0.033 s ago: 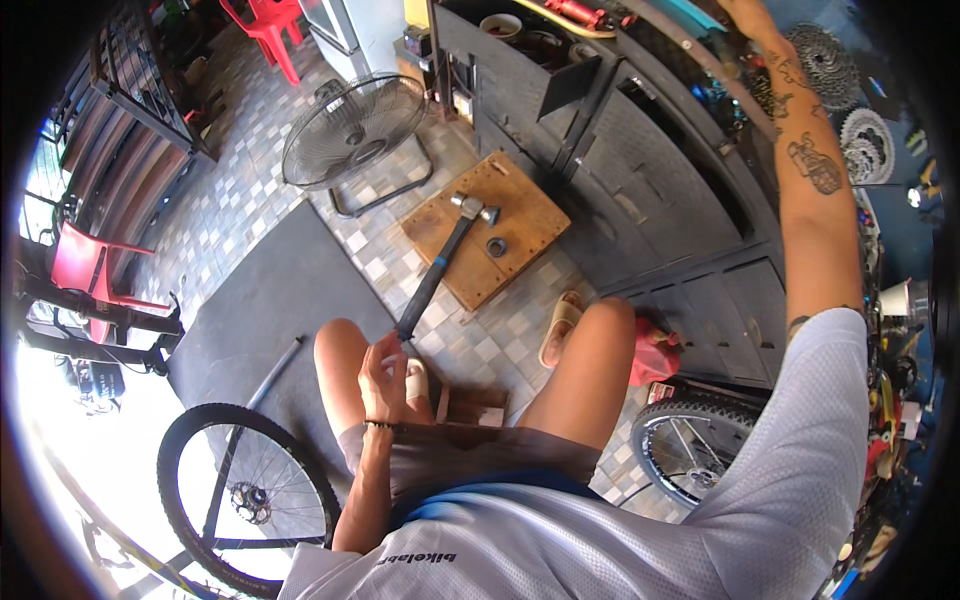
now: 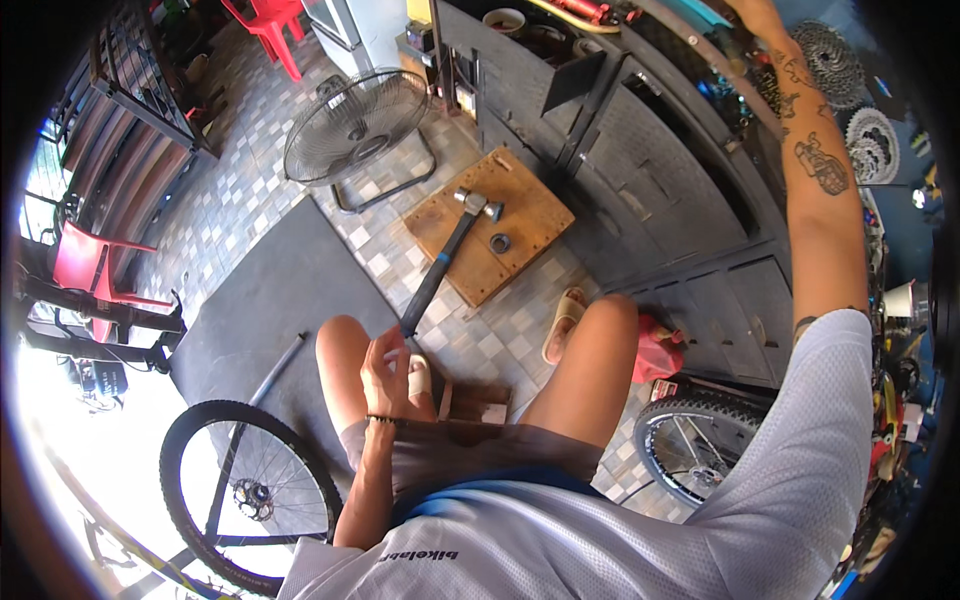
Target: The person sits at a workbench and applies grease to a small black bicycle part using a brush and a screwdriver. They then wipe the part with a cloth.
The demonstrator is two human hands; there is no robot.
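My left hand [image 2: 382, 378] is held above my left thigh, its fingers curled in together beside the handle end of a hammer [image 2: 440, 262]. Whatever is between those fingers, if anything, is too blurred to name. The hammer has a metal head and a black handle with a blue band. Its head lies on a low wooden box [image 2: 535, 215], and the handle juts over the edge towards me. Near the head sits a small dark metal ring [image 2: 499, 243]. My right arm stretches up to the workbench; only part of my right hand [image 2: 745, 12] shows, its fingers cut off by the view's upper edge.
Grey cabinets [image 2: 660, 160] stand along the right, with bicycle cassettes [image 2: 830, 65] beyond my right arm. A floor fan [image 2: 355, 130] is ahead. At the left, a bicycle wheel [image 2: 250, 500] stands by a dark mat [image 2: 270, 290]. Another wheel [image 2: 690, 450] is at my right.
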